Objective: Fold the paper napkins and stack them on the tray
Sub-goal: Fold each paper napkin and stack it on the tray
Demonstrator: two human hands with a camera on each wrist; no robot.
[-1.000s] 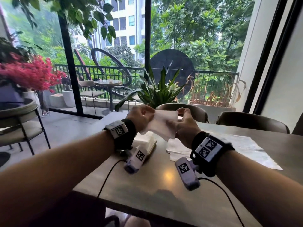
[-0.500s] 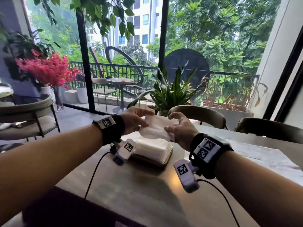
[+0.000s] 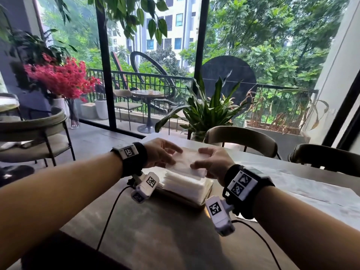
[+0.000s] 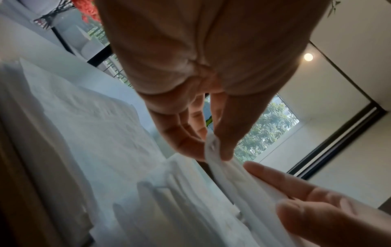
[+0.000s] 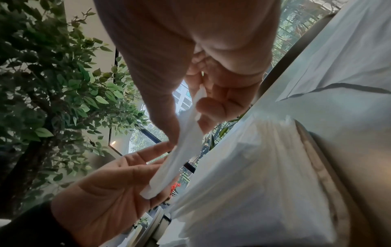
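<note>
Both hands hold one folded white napkin (image 3: 187,164) just above a stack of folded napkins (image 3: 185,185) on a brown tray (image 3: 202,202). My left hand (image 3: 163,154) pinches the napkin's left edge between thumb and fingers; the left wrist view shows that pinch on the napkin (image 4: 213,150) above the stack (image 4: 84,133). My right hand (image 3: 212,164) pinches the right edge, thumb on top; in the right wrist view the napkin (image 5: 186,137) runs from its fingers down to the left hand (image 5: 110,192). The stack (image 5: 253,175) lies under it.
A wooden table (image 3: 155,230) carries the tray near its far left corner. Flat unfolded white napkins (image 3: 311,184) lie on the table to the right. Two chairs (image 3: 241,137) stand behind the table, another chair (image 3: 33,133) to the left. Cables trail from both wrists.
Both hands have brought the folded napkin leftward and down from mid-air to just above the stack on the tray. The view has turned left with them.
</note>
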